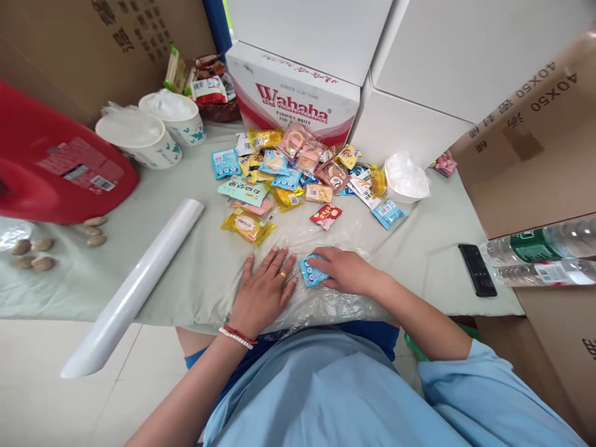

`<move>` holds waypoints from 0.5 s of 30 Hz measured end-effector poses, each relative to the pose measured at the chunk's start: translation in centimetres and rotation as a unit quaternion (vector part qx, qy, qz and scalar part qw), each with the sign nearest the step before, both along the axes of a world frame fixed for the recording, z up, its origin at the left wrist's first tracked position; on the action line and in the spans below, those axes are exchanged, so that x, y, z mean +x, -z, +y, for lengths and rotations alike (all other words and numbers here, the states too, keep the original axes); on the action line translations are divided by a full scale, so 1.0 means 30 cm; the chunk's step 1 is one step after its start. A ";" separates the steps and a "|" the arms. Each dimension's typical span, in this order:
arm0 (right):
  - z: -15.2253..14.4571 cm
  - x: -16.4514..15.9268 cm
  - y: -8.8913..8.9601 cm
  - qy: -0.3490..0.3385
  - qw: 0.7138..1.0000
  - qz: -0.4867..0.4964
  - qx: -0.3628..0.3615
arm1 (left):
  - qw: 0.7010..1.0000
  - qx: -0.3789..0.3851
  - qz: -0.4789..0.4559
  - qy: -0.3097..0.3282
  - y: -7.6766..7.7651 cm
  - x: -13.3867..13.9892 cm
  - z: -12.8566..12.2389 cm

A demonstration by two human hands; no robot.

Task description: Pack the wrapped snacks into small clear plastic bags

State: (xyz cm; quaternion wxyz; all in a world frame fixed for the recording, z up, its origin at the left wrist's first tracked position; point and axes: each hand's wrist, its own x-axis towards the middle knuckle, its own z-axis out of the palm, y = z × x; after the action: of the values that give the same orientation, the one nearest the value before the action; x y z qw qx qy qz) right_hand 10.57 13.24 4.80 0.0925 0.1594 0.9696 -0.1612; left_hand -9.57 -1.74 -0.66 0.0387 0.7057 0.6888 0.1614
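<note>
My left hand [264,290] lies flat with its fingers stretched out on a clear plastic bag [321,310] spread over the cloth. Beside it, my right hand [347,270] grips a small blue snack packet [311,270] by its right side, just above the bag. Beyond both hands is a pile of wrapped snacks. Nearest are a yellow-wrapped snack [248,227] and a red packet [326,215]. A pale green packet [244,190] lies on the pile's left, and another blue packet [390,214] on its right.
Left are a white roll [135,285] overhanging the edge, a red jug [56,161], several nuts [43,263] and two paper cups [139,141]. A Wahaha box [293,93] stands behind the pile. Right are a white bowl [406,180], a phone [477,270] and plastic bottles [535,245].
</note>
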 end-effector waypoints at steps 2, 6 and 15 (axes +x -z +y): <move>-0.008 -0.016 0.018 0.036 0.999 0.013 0.003 | 1.000 0.006 0.000 -0.004 0.007 0.000 0.003; -0.025 -0.012 0.026 0.078 0.996 0.033 -0.014 | 0.999 0.041 -0.006 -0.018 0.022 -0.008 0.000; -0.154 0.326 -0.041 0.014 0.988 0.132 -0.085 | 0.979 0.060 -0.068 0.183 -0.032 -0.123 -0.151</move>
State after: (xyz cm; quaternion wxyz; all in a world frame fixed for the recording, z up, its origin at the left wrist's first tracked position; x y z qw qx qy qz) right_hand 20.36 8.61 6.02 -0.0250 0.1423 0.9536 -0.2642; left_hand -13.25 -6.27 0.31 0.0721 0.8080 0.5330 0.2406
